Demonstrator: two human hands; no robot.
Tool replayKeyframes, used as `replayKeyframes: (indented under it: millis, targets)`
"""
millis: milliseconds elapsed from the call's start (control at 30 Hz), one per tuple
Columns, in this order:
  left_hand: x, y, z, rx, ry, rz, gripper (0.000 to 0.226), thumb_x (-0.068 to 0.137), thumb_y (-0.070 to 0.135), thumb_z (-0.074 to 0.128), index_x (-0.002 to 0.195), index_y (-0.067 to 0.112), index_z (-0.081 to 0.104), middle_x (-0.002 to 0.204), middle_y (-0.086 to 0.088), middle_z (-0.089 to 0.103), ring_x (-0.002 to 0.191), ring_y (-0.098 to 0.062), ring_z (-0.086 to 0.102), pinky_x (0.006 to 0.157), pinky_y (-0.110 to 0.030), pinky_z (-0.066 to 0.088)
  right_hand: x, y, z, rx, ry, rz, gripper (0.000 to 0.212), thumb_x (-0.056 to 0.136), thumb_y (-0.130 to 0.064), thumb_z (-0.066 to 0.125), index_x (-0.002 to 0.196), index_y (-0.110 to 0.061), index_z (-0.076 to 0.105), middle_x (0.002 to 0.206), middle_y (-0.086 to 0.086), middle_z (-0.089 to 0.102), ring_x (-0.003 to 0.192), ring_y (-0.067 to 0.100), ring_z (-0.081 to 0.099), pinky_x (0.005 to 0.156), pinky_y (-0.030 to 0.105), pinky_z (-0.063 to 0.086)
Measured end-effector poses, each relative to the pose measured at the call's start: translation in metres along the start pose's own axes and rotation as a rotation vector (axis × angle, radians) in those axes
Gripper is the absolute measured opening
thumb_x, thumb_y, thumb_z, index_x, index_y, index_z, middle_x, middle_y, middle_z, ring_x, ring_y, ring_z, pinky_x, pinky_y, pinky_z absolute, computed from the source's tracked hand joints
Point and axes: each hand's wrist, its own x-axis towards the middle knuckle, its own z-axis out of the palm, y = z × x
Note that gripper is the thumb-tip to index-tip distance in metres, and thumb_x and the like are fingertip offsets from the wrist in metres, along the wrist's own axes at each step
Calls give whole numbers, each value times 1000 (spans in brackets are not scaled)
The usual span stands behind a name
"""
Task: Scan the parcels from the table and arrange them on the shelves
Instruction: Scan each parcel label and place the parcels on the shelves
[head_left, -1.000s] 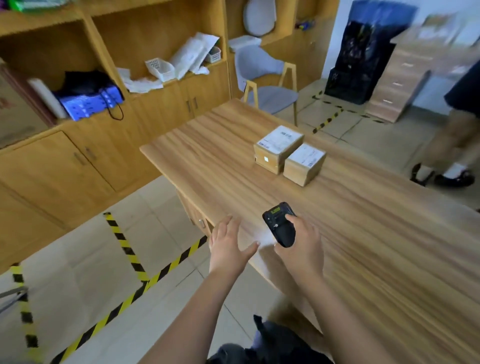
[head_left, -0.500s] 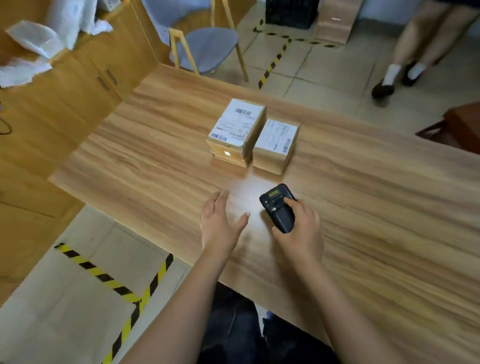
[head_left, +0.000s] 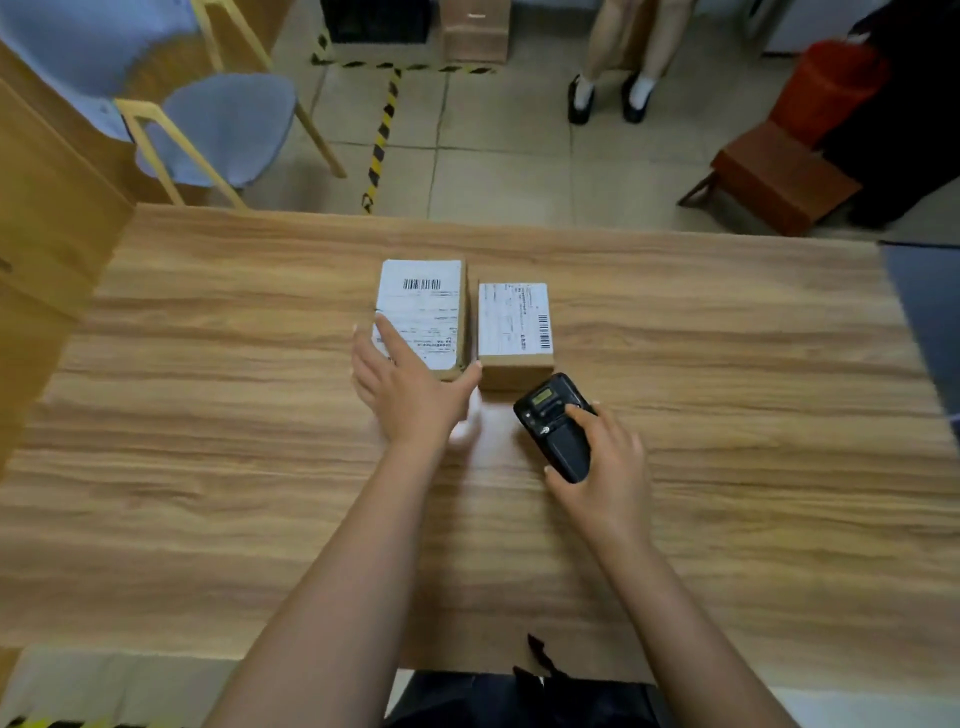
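Print on parcel labels (head_left: 421, 304) illegible.

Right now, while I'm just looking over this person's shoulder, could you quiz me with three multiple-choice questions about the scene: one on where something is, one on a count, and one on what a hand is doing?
1. Where is the left hand?
A) on the chair seat
B) at the left parcel, fingers across its top
C) hanging at the person's side

2. How many parcels lie on the table?
A) one
B) two
C) four

3. What is the right hand doing?
A) resting flat and empty
B) lifting a parcel
C) gripping a black scanner

Answers:
1 B, its straight fingers overlap that parcel's top.
2 B, the left parcel and the right parcel sit side by side, with no others.
3 C, its fingers curl round the scanner, just short of the right parcel.
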Motion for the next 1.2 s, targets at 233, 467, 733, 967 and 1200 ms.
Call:
replayKeyframes:
  millis: [233, 467, 733, 967, 1200]
  targets:
    - [6, -5, -7, 37, -118, -36, 124, 60, 54, 79, 151, 9, 9, 152, -22, 16, 138, -39, 17, 114, -47, 15, -5, -4, -2, -19, 6, -23, 75, 66, -18, 81, 135, -21, 53, 144, 5, 46, 122, 27, 43, 100, 38, 38]
    - [-28, -36, -44, 214, -36, 265, 120, 60, 45, 78, 152, 9, 9, 149, -23, 16, 134, -39, 16, 113, -50, 11, 9, -22, -32, -117, -12, -299, 79, 62, -13, 78, 136, -18, 52, 137, 7, 52, 113, 29, 49, 92, 39, 46]
    - [-72, -63, -106, 481, 104, 533, 126, 42, 47, 86, 145, 2, 30, 137, -23, 35, 119, -35, 27, 103, -56, 32, 10, -55, -89, -456, -53, -622, 75, 64, -1, 69, 132, -22, 45, 117, 4, 52, 101, 29, 50, 64, 34, 42]
    - [-111, -73, -143, 609, 218, 643, 133, 28, 48, 88, 140, 0, 35, 132, -27, 45, 119, -36, 33, 102, -55, 33, -22, -74, -136, -644, -53, -759, 71, 80, -4, 62, 142, -24, 34, 128, 4, 46, 114, 25, 43, 68, 30, 27]
    - [-149, -76, -155, 733, 183, 617, 132, 32, 51, 85, 144, 1, 37, 138, -25, 39, 125, -38, 31, 107, -50, 17, -52, -71, -156, -658, -22, -788, 70, 79, -3, 62, 140, -24, 35, 129, 3, 45, 115, 24, 42, 69, 28, 26]
